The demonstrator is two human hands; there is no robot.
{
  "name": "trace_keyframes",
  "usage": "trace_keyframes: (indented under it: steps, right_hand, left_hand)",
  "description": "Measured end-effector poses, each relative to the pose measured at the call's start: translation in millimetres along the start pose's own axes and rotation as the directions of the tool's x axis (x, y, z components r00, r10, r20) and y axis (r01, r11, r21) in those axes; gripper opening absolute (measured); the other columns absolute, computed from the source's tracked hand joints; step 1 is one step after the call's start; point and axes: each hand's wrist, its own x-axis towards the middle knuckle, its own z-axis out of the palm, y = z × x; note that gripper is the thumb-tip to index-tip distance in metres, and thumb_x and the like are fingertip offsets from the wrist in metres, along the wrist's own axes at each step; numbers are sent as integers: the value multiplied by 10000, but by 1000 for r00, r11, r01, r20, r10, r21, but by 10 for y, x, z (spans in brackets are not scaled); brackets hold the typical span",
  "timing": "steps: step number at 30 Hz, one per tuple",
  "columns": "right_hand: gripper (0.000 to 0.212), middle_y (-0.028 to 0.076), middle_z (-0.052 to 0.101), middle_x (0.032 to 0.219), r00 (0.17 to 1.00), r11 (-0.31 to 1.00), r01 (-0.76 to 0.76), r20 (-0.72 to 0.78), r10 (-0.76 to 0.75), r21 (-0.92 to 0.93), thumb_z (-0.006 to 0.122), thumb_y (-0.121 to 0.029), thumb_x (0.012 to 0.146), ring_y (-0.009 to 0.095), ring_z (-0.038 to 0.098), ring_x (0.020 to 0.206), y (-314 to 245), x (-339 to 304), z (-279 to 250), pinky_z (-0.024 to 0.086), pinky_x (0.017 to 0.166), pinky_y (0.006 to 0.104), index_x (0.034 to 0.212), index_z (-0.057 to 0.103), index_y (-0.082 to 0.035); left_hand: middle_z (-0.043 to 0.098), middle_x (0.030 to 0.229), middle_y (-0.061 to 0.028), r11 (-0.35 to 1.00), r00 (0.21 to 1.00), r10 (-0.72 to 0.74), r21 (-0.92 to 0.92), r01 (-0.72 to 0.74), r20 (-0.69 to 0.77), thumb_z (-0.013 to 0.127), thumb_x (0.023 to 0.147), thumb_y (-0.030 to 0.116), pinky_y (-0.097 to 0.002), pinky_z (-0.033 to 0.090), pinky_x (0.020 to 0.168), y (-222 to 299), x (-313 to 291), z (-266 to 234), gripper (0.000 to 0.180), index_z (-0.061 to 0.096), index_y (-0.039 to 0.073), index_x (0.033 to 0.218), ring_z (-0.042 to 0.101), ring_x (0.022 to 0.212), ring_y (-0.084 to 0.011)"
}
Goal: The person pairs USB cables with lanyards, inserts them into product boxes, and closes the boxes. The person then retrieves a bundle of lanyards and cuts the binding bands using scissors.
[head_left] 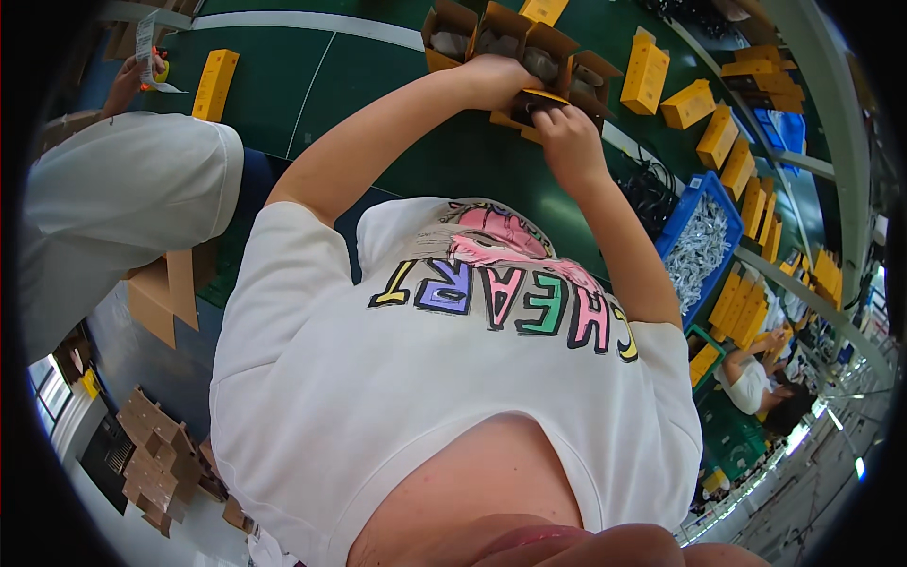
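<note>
At the far edge of my reach, both hands are at a small yellow box [545, 95] with an opened flap and a dark inside. My left hand [501, 81] closes on its left side, with the fingertips mostly hidden. From the near right, my right hand [573, 142] has bent fingers pressed on the box's near edge. Just beyond stands a row of opened boxes [553, 38] with brown inner flaps. Greyish wrapped items [540, 64] sit inside them.
Right of my hands lie black cables [650, 194], a blue bin [699, 189] of silver packets and several yellow boxes [646, 74]. At left, a co-worker's hand [123, 87] holds a printed strip near a yellow box [215, 85]. Cardboard [156, 454] is at lower left. Another person [751, 383] works at right.
</note>
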Motion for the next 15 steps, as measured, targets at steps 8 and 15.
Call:
trace_keyframes:
  steps: [8,15]
  right_hand:
    - [109,131,649,848,978,979,-196,93,189,62,642,-62,741,317,657,821,-80,103,186,528,740,406,848,665,-61]
    - [71,145,661,801,960,996,-11,276,34,-83,636,-59,740,319,657,805,-200,13,245,516,744,399,804,665,-69]
  left_hand:
    - [706,923,-141,988,998,-60,-144,61,6,611,860,100,-374,548,719,-7,44,143,434,638,222,1275,696,781,-257]
    - [706,1009,-160,939,997,-72,-340,57,-33,589,901,90,-360,538,786,-48,32,200,370,655,166,1258,685,834,-273]
